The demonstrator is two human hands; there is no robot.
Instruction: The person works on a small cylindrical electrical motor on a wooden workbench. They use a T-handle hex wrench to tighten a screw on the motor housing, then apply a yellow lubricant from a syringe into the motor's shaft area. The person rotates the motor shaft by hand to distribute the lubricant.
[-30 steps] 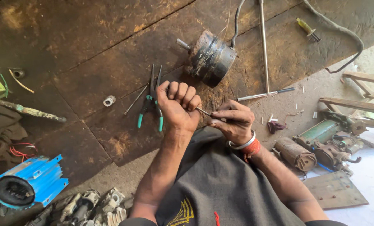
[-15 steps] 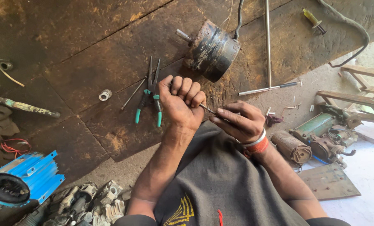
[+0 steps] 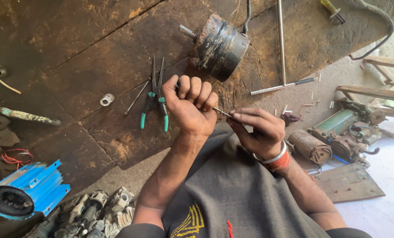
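Observation:
My left hand (image 3: 191, 105) is closed in a fist around one end of a thin metal rod (image 3: 222, 113), above the edge of a dark, rusty workbench (image 3: 73, 53). My right hand (image 3: 256, 128), with a bangle and red thread at the wrist, pinches the rod's other end between fingertips. Just beyond my left hand lie green-handled pliers (image 3: 155, 94) with the jaws pointing away. A dirty cylindrical electric motor (image 3: 219, 46) rests farther back on the bench.
A long steel T-shaped bar (image 3: 280, 48), a small metal bush (image 3: 106, 99) and a thin pin (image 3: 136, 98) lie on the bench. A blue finned motor housing (image 3: 27, 194) and grey metal parts (image 3: 95, 211) sit lower left. Old motors (image 3: 338, 136) lie on the floor at right.
Both hands stay on the rod in almost the same pose. The camera view has shifted slightly, so the bench and motor sit a little higher in the frame.

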